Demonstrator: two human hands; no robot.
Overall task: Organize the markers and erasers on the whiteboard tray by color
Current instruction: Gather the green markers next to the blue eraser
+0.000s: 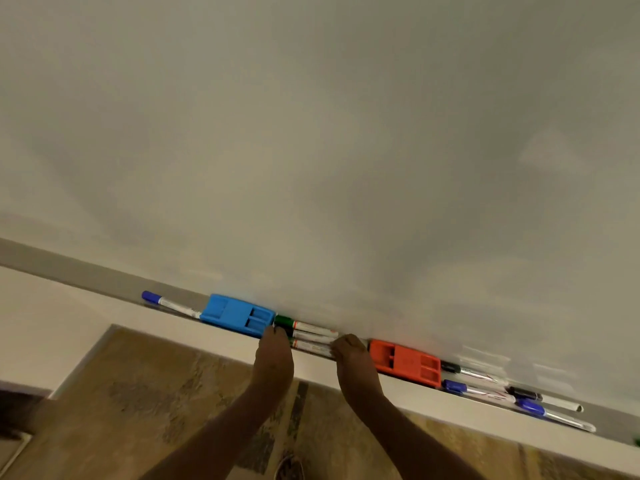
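Left hand and right hand reach up toward twelve o'clock, forearms nearly parallel, fingers curled onto opposite ends of the green markers on the tray; blue eraser at nine o'clock, orange eraser at three o'clock; whether they actually grip, I cannot tell.

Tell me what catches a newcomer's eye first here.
Two bright erasers stand out on the whiteboard tray: a blue eraser toward the left and an orange eraser toward the right. Between them, the left hand and right hand bracket a bunch of green markers.
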